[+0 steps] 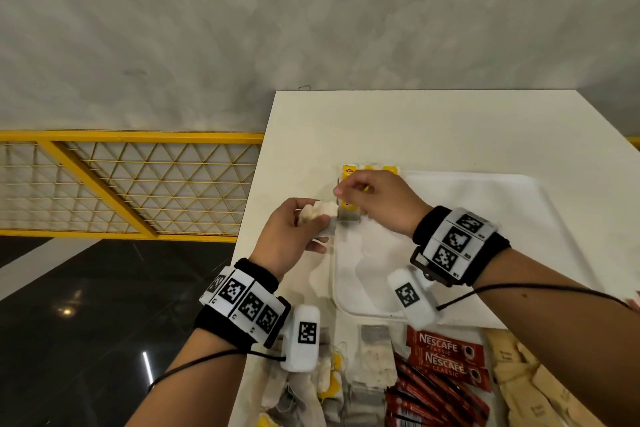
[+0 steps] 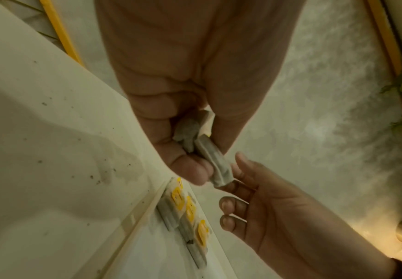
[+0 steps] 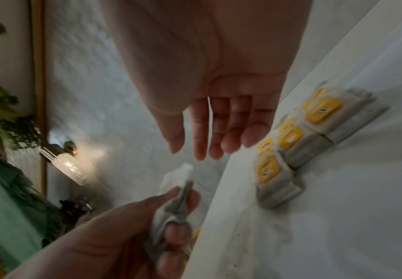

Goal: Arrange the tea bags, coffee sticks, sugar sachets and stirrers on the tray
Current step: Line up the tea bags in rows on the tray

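Note:
My left hand (image 1: 311, 229) grips a bunch of grey tea bags (image 1: 320, 211) just off the white tray's (image 1: 485, 218) left rim. In the left wrist view the bunch (image 2: 209, 154) sits pinched between thumb and fingers. A short row of tea bags with yellow tags (image 1: 349, 173) lies at the tray's far left corner, also plain in the right wrist view (image 3: 290, 143). My right hand (image 1: 346, 192) hovers over that row with relaxed fingers (image 3: 207, 147) and holds nothing, its fingertips close to the bunch. No stirrers show.
Near me, below the tray, lie loose tea bags (image 1: 329, 388), red Nescafe coffee sticks (image 1: 446, 354) and tan sugar sachets (image 1: 519, 378). The white table (image 1: 415, 121) ends just left of my left hand; beyond it are a yellow mesh railing (image 1: 121, 184) and dark floor.

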A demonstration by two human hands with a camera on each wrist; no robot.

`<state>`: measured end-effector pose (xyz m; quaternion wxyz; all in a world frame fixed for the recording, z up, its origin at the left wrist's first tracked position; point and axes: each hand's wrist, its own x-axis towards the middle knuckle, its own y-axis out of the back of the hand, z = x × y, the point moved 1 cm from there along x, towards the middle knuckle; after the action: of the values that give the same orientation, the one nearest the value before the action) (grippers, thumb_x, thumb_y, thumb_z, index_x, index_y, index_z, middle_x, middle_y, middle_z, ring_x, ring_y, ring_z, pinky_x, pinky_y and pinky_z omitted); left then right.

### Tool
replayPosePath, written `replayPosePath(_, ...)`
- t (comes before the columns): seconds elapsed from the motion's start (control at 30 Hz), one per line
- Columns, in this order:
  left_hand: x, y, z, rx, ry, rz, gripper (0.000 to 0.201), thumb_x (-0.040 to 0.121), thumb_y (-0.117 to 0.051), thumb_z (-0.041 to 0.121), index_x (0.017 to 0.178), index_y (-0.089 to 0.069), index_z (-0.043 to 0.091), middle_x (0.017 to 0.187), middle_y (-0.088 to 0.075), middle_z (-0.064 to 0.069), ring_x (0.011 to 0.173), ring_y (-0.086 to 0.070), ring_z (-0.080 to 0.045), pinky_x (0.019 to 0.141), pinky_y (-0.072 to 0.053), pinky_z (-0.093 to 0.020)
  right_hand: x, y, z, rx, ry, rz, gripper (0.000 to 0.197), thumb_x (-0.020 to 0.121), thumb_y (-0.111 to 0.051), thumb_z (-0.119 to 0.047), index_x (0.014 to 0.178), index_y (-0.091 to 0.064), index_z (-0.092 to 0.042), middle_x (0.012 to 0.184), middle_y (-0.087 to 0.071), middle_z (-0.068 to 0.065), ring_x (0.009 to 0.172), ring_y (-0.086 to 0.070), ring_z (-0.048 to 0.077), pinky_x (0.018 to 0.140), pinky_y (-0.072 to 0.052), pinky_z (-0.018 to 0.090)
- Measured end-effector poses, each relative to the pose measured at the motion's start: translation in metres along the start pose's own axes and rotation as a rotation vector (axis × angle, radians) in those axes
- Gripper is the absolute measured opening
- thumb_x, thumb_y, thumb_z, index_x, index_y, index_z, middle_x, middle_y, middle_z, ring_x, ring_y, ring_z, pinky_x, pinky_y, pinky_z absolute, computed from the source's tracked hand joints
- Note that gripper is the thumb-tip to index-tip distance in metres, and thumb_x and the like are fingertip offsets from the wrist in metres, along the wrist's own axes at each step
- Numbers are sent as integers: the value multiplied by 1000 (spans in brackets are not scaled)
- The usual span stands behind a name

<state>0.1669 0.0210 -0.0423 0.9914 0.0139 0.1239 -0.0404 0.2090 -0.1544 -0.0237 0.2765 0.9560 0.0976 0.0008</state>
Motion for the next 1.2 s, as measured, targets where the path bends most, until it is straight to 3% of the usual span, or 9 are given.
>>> replayPosePath(0.1, -3, -7, 6, -6, -17, -46, 22, 91, -63, 5, 111, -56, 5, 88, -64, -11, 59, -65, -12, 55, -57, -27, -13, 1, -12, -13, 32, -121, 10, 89, -65, -28, 88, -71, -20, 81, -67, -4, 63, -55, 1, 61, -43, 16)
replayPosePath(0.27, -5, -9, 16, 2, -35, -92, 12, 90, -65, 7, 100, -60, 6, 84, -64, -12, 60, -62, -14, 57, -57, -30, -28, 20, -23, -38, 60, -61, 8, 92, -61, -17, 85, -64, -16, 72, -57, -8, 54, -52, 1, 54, -40, 9)
replayPosePath(0.43, -8, -11, 21, 36, -113, 81, 6, 86, -69, 6, 89, -64, 8, 79, -66, -6, 56, -58, -11, 53, -54, -27, -43, 32, -20, 141, -61, 136, 11, 90, -62, -10, 79, -60, -12, 60, -57, -2, 49, -54, 16, 55, -50, 29)
replayPosePath(0.6, -18, -36, 29, 163, -298, 91, 9, 78, -78, 16, 83, -75, 24, 82, -73, 4, 67, -62, -13, 64, -55, -30, -60, 29, -23, 386, -230, 205, 6, 88, -60, -5, 83, -59, -4, 66, -63, 12, 45, -55, 17, 47, -49, 27)
replayPosePath(0.67, -25, -47, 27, 267, -395, 78, 15, 76, -81, 19, 85, -75, 29, 93, -73, 7, 74, -64, -4, 70, -51, -19, -64, 29, -24, 436, -246, 214, 6, 89, -58, -5, 84, -59, -2, 68, -63, 14, 45, -54, 17, 48, -51, 28)
replayPosePath(0.73, -31, -56, 25, 359, -481, 104, 20, 75, -82, 17, 93, -75, 22, 97, -69, 8, 71, -60, 4, 67, -43, -7, -68, 29, -27, 485, -258, 205, 8, 89, -56, -3, 82, -59, -2, 69, -62, 13, 46, -52, 17, 49, -52, 29)
replayPosePath(0.9, -33, -64, 27, 451, -600, 190, 22, 75, -82, 22, 95, -74, 16, 95, -68, 8, 56, -54, 2, 61, -42, -8, -74, 32, -34, 570, -329, 195, 14, 88, -57, -7, 75, -62, -5, 67, -61, 8, 49, -47, 16, 47, -49, 26)
replayPosePath(1.0, -31, -65, 30, 499, -612, 210, 18, 78, -80, 22, 93, -74, 15, 94, -71, 4, 55, -53, 1, 64, -47, -15, -76, 32, -38, 616, -357, 158, 11, 87, -59, -11, 87, -65, -2, 71, -61, 8, 53, -48, 16, 46, -47, 24)
replayPosePath(1.2, -30, -58, 40, 298, -459, 213, 8, 82, -76, 22, 90, -76, 22, 71, -70, 14, 58, -58, 9, 60, -39, -4, -78, 36, -45, 575, -307, 158, 31, 96, -54, -27, 92, -70, -1, 79, -65, 11, 53, -49, 17, 50, -55, 30)
